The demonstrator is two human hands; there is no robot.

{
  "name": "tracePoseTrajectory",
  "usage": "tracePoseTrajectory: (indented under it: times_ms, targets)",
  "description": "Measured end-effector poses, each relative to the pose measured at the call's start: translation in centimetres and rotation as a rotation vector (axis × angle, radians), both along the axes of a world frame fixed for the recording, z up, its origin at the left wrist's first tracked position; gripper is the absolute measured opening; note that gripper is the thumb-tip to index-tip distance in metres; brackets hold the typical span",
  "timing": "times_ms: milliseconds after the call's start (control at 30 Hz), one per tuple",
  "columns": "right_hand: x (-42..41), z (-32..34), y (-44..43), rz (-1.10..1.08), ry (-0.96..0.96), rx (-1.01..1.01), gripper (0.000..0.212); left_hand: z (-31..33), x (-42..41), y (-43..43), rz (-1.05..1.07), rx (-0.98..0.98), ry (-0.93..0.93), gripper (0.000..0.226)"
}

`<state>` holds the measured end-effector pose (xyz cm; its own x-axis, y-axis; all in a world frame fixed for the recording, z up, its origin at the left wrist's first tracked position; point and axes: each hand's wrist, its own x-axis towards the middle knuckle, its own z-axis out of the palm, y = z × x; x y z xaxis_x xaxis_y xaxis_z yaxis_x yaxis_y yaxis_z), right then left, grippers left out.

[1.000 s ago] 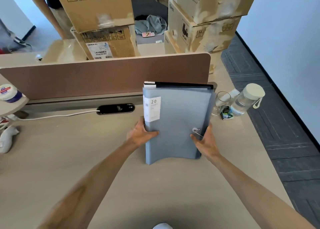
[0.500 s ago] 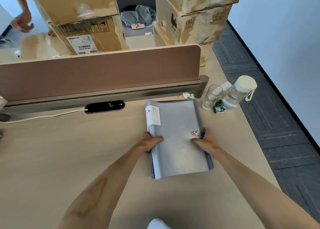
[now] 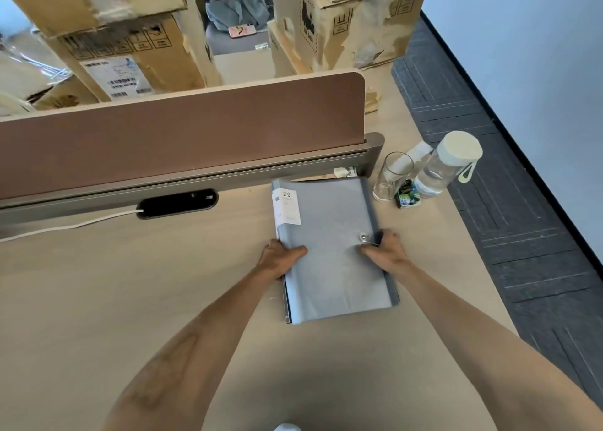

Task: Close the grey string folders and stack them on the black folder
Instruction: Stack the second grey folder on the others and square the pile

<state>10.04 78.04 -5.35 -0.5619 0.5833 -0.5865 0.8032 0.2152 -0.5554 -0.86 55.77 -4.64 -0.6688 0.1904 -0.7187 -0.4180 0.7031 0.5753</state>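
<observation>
A stack of folders lies flat on the desk, with a grey string folder (image 3: 329,244) on top, closed, a white "20" label at its far left corner and a metal string button near its right edge. A thin dark edge of the black folder (image 3: 287,303) shows under it along the left side. My left hand (image 3: 280,257) grips the stack's left edge, thumb on the cover. My right hand (image 3: 385,251) grips the right edge beside the button.
A brown divider panel (image 3: 195,130) on a grey rail closes off the far side of the desk. A drinking glass (image 3: 391,176), a small dark packet (image 3: 408,195) and a clear water bottle (image 3: 447,163) stand right of the folders. A white cable (image 3: 65,226) runs from a black desk socket (image 3: 177,202). Cardboard boxes stand behind.
The stack was held up tilted a second ago; it has come down flat onto the desk. Both hands keep their hold on its side edges.
</observation>
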Motion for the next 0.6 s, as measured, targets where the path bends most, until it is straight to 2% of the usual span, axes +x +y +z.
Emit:
tracePoseTrajectory:
  times_ms: [100,233,367,600]
  targets:
    - [-0.4,-0.6,0.3,-0.007,-0.018,0.031,0.065,-0.1,-0.3,0.4,-0.005,-0.024,0.021,0.086]
    - [-0.7,0.0,-0.3,-0.023,-0.030,0.069,0.055,-0.2,-0.3,0.6,-0.033,-0.075,0.044,0.093]
    - [-0.4,-0.4,-0.5,-0.052,-0.041,0.075,0.057,-0.4,-0.1,0.5,-0.060,-0.107,0.062,0.083]
    - [0.1,0.1,-0.1,-0.042,-0.029,0.109,0.049,0.3,0.0,1.3,-0.084,-0.107,0.051,0.094]
